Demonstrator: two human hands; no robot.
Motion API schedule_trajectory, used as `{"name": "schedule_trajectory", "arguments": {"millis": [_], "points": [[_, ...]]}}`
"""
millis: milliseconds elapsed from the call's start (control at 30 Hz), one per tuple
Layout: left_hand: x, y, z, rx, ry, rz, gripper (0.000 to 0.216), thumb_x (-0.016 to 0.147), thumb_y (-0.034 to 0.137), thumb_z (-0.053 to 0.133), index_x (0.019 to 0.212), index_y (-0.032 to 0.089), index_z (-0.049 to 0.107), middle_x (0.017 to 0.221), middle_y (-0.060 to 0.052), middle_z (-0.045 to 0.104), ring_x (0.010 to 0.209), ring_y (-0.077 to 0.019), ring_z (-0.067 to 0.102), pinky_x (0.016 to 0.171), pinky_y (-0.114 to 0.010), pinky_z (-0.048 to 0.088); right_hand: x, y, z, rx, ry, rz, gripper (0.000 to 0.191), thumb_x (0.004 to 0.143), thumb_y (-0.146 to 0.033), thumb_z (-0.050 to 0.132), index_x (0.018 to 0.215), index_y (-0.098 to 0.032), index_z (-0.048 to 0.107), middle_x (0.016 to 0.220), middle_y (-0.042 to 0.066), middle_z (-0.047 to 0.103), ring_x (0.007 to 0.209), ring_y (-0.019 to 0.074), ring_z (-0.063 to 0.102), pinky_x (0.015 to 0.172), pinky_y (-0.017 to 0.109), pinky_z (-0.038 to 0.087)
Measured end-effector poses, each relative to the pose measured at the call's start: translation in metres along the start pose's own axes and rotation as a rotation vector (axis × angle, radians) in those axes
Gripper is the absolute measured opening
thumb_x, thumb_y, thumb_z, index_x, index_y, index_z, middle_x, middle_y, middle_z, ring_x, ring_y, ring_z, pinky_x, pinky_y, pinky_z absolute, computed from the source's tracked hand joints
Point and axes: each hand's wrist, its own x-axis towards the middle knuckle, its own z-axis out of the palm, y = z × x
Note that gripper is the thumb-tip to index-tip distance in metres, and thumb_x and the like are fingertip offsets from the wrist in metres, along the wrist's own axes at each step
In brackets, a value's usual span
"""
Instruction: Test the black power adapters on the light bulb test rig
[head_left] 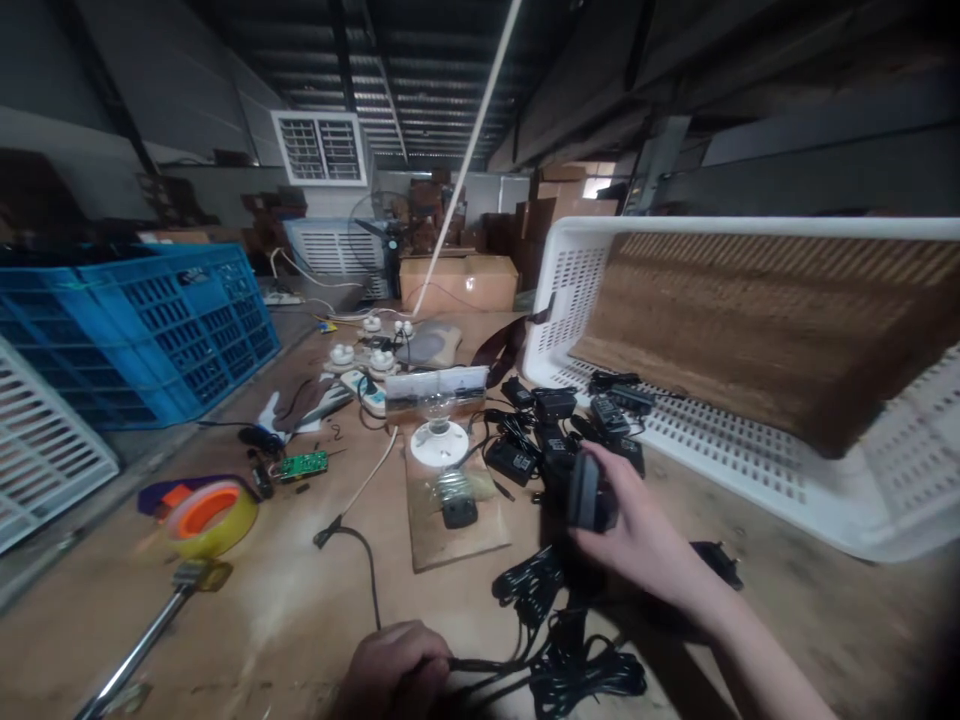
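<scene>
My right hand (637,535) is closed around a black power adapter (585,492), held just above the wooden table in front of a pile of similar black adapters (551,425). At the bottom edge, my left hand (394,670) grips a black cable (487,665) that runs right into a tangle of coiled black cords (577,660). A small wooden board (457,520) carrying a white lamp holder with a clear bulb (439,425) and a black socket lies between the hands and the pile.
A white plastic crate (750,470), tipped on its side, lies at the right. Blue crates (150,320) stand at the left, and a yellow tape roll (210,515), a green circuit board (304,465) and a metal rod (135,655) lie nearby. Cardboard boxes (457,280) sit behind.
</scene>
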Motion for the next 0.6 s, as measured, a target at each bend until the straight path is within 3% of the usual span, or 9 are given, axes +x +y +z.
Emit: {"name": "schedule_trajectory", "arguments": {"millis": [100, 300, 600], "points": [[0.001, 0.001, 0.001, -0.024, -0.001, -0.006, 0.042, 0.104, 0.047, 0.038, 0.084, 0.024, 0.067, 0.072, 0.002, 0.07, 0.068, -0.012, 0.066, 0.065, -0.02, 0.048, -0.01, -0.032, 0.015, -0.043, -0.184, -0.225, 0.099, 0.067, -0.02, 0.063, 0.158, -0.023, 0.024, 0.153, 0.014, 0.038, 0.141, 0.0317, 0.04, 0.117, 0.05, 0.036], [-0.003, -0.002, 0.004, -0.034, 0.0, -0.074, 0.035, 0.102, 0.047, 0.042, 0.09, 0.026, 0.067, 0.078, 0.004, 0.072, 0.074, -0.0125, 0.068, 0.073, -0.021, 0.048, -0.005, -0.06, 0.056, -0.059, -0.229, -0.419, 0.101, 0.062, -0.021, 0.068, 0.156, -0.019, 0.032, 0.148, 0.015, 0.044, 0.136, 0.0326, 0.04, 0.117, 0.05, 0.036], [-0.003, 0.003, 0.005, 0.072, 0.042, -0.038, 0.042, 0.104, 0.048, 0.039, 0.08, 0.024, 0.063, 0.069, 0.004, 0.069, 0.065, -0.012, 0.065, 0.064, -0.02, 0.047, -0.002, -0.062, 0.071, -0.139, -0.209, -0.467, 0.1, 0.06, -0.021, 0.07, 0.154, -0.013, 0.036, 0.142, 0.017, 0.048, 0.129, 0.0342, 0.042, 0.114, 0.052, 0.036]]}}
